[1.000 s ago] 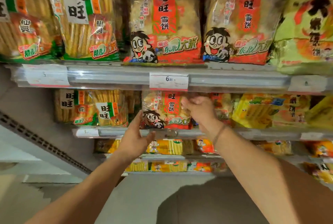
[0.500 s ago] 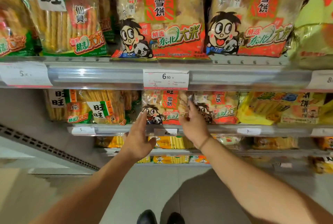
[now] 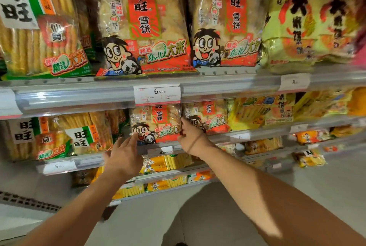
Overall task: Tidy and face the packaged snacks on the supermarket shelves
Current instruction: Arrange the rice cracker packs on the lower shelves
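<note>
On second shelf | rice-cracker bag between grips | left grip spread | right grip pinching bag edge

Warm, fairly bright indoor light from above. Glare streaks the clear shelf rail and glossy snack bags. Motion blur smears the right edge and lower shelves. A sharp shadow crosses the right forearm. Wide-angle bending curves the shelves.
</note>
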### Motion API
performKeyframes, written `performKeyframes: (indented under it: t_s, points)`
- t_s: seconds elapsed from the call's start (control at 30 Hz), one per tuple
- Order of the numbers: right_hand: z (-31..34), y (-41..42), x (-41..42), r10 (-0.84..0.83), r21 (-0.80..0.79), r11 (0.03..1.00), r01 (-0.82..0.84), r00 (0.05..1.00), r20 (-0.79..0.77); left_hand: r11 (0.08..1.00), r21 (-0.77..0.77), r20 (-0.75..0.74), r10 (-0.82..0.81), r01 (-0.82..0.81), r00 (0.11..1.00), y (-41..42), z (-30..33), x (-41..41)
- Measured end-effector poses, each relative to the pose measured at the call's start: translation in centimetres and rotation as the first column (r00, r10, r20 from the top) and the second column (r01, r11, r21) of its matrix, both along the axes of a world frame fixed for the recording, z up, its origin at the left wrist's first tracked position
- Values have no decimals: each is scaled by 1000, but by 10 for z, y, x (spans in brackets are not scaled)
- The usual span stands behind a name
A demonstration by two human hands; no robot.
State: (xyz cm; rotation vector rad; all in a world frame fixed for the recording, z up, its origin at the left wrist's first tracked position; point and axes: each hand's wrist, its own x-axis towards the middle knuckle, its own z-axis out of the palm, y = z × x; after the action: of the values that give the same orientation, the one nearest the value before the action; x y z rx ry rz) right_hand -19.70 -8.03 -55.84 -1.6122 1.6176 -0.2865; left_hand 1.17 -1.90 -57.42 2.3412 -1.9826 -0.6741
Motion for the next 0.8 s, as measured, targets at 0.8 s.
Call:
performKeyframes:
  t_s: [0.8]
  points:
    - [111,24,-289,-495,-789,614,27,792,-357,302,-703,496,-441,644,748,-17,111,-210]
